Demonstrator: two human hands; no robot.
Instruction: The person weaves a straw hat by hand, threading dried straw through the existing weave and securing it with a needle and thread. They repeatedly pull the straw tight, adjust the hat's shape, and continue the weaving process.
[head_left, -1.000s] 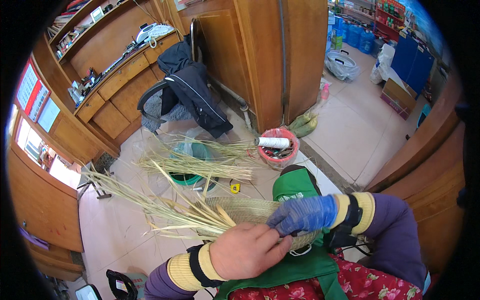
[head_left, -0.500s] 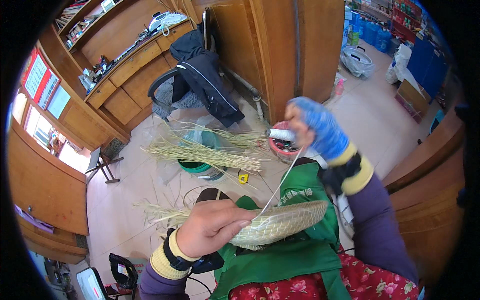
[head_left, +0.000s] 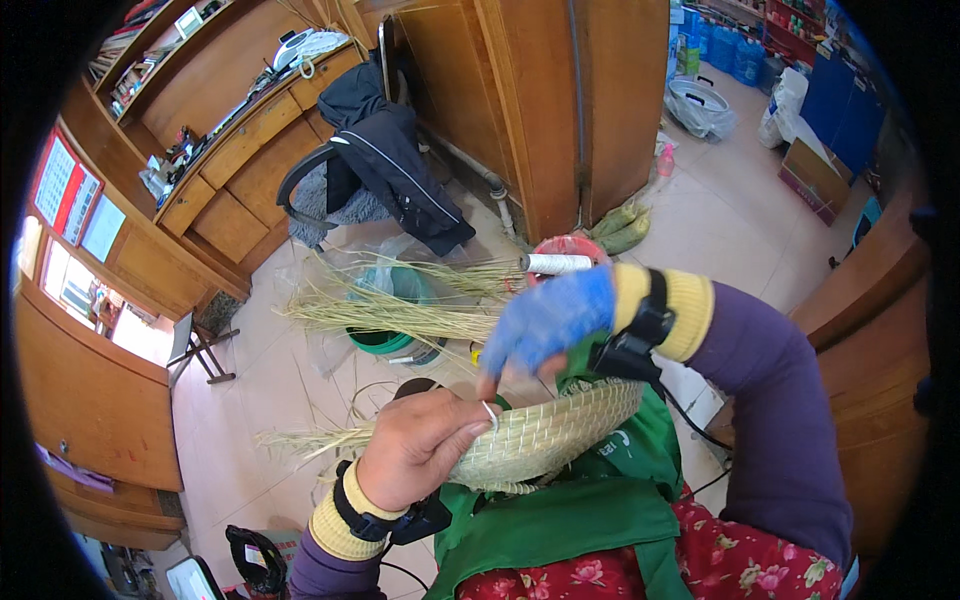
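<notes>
A shallow coiled basket (head_left: 550,435) of pale straw with white stitching rests tilted on my lap. Closed on its left rim is my left hand (head_left: 420,445), bare, thumb and fingers pinching beside a short bit of white cord (head_left: 491,415). My right hand (head_left: 550,315), in a blue fingerless glove, reaches over the rim with a fingertip near my left thumb. Motion smears its fingers, so what they hold cannot be made out. Loose straw ends (head_left: 310,440) stick out left of my left hand.
Ahead on the floor, a bundle of long straw (head_left: 400,305) lies across a green bucket (head_left: 375,342). A white thread spool (head_left: 557,264) is at a red basket (head_left: 580,245). A chair with a dark jacket (head_left: 395,165) stands behind; a folding stool (head_left: 205,350) is left.
My right hand has swung left and down from beside the spool to the basket rim near my left hand. The long taut cord between the hands no longer shows; a short curl remains.
</notes>
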